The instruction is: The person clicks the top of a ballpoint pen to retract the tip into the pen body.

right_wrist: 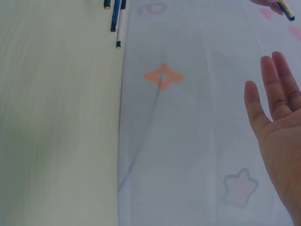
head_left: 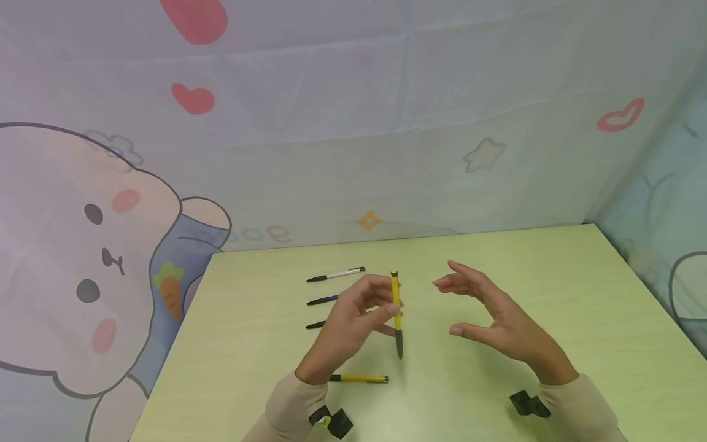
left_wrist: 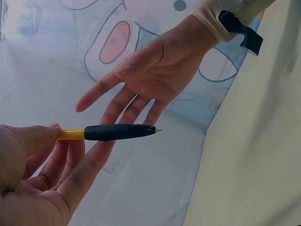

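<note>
Head view: the left hand (head_left: 349, 319) pinches a yellow pen (head_left: 395, 291) between thumb and fingers — upright, tip down, above the table (head_left: 243, 350). The right hand (head_left: 499, 316), well apart from that pen, has its thumb spread away from its fingers. On the table lie a white pen (head_left: 339, 274), a blue pen (head_left: 322, 301) and a black pen (head_left: 316, 325), roughly parallel — the last two partly hidden by the left hand. Nearer the person lies a second yellow pen (head_left: 361, 379).

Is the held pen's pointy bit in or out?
Out: on the held pen, a silvery tip pokes past the dark grip in the left wrist view.
</note>
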A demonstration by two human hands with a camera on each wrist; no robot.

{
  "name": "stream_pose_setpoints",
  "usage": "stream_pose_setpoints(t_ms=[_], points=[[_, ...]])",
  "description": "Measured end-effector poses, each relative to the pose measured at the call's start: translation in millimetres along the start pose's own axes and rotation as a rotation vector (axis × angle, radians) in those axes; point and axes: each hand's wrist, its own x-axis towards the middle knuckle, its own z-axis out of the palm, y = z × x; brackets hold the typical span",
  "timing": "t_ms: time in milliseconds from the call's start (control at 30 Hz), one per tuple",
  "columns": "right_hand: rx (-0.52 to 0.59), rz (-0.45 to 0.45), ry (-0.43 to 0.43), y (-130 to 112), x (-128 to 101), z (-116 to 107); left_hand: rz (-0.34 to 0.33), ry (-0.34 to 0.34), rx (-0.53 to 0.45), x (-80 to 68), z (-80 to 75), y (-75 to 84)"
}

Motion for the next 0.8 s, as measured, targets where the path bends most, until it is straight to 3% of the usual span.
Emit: stream_pose_setpoints(t_ms=[800], points=[[-0.031,-0.023,-0.018,-8,19,15,0.022,-0.047,-0.029,-1.4,12.1,4.3]])
